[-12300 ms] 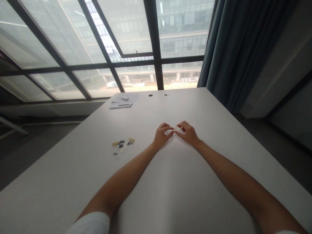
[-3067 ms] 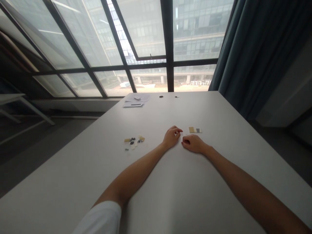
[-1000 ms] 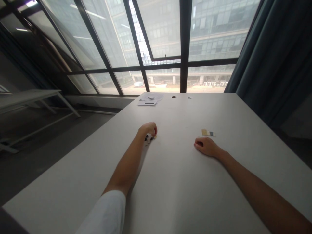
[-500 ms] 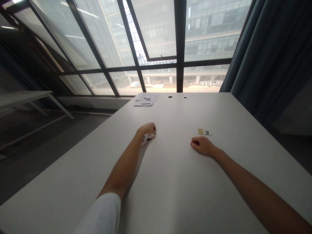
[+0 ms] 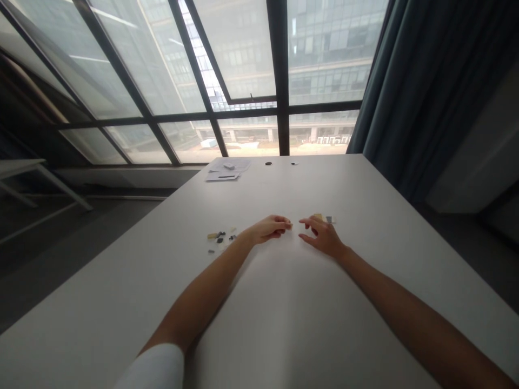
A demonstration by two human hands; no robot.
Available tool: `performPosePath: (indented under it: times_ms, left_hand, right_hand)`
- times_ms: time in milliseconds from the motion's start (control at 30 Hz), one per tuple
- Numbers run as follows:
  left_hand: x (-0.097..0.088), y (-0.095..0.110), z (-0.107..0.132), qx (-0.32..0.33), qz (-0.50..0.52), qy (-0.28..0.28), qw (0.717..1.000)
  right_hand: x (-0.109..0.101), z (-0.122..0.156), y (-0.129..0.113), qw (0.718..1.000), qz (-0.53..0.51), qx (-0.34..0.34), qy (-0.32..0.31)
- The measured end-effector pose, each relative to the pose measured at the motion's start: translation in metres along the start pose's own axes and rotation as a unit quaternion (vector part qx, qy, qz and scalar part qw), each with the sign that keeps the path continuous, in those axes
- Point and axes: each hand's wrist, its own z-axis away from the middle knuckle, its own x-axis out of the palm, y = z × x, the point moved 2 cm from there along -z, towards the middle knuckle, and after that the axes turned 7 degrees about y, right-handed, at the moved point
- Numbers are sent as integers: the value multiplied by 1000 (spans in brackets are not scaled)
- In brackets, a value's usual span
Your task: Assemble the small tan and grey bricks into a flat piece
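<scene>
Head view shows the left hand (image 5: 268, 229) pinching a small pale piece (image 5: 291, 226), the right hand (image 5: 324, 235) with fingers parted, a seemingly joined strip (image 5: 328, 220) just beyond it, and loose pieces (image 5: 220, 240) lying unjoined leftward.

Dark-framed window (image 5: 283, 81), daylight behind; blue-grey curtain (image 5: 389, 97) on the right.
White table (image 5: 284, 189), far left corner: overlapping papers (image 5: 214, 176), small pale object (image 5: 229, 167) on top, too small to identify. Near far edge, a dark round spot (image 5: 268, 163); smaller dark mark (image 5: 293, 163) right of it. Second table (image 5: 20, 166) well apart on the left. Beyond the window: a many-windowed building (image 5: 324, 70), hazy.
</scene>
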Motion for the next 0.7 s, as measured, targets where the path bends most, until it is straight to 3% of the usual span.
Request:
performPosePath:
  times_ms: [167,300,400,500,600,700]
  left_hand:
    - [19,-14,-4,-22,73,-17,997]
    - [23,-18,-5,-30,85,-31,995]
    - [22,-19,-7,1,58,-19,998]
    - [16,-17,-11,133,-33,66,988]
    - [13,-17,-10,304,-174,150,925]
    - [17,-20,-8,394,-270,156,864]
  right_hand:
    - [4,0,-7,1000,1,-30,-3]
    - [9,2,-5,999,2,-35,2]
    - [8,1,-4,999,-1,-32,11]
    - [6,-1,-3,1000,-6,-12,24]
    - [3,-2,0,999,-16,5,33]
    - [2,-3,3,999,-26,8,33]
